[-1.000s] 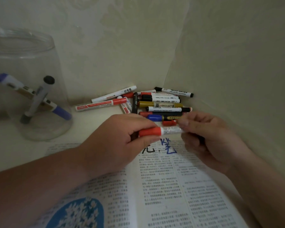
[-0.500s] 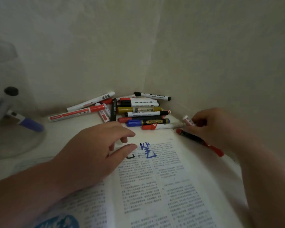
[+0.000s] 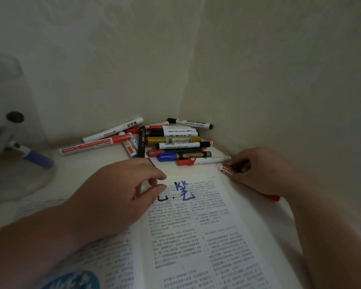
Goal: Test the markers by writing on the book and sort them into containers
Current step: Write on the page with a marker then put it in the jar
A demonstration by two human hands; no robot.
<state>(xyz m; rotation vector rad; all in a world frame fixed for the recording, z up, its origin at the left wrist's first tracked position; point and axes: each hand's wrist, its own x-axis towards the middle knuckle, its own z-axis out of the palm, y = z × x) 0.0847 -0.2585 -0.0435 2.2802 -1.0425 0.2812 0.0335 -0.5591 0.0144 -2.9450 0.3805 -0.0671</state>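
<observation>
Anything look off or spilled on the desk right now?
Nothing broken. The markers lie in a jumbled heap in the corner, one black marker crossways. Dark specks dot the table by the right hand, which grips a red marker; possibly ink, too small to tell.

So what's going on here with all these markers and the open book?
A person is testing markers on an open book. Blue and black scribbles sit at the top of the page. The right hand grips a red-ended marker at the book's right edge, and the left hand rests loosely on the page. A pile of markers lies in the corner. A clear jar on the left holds a few.
</observation>
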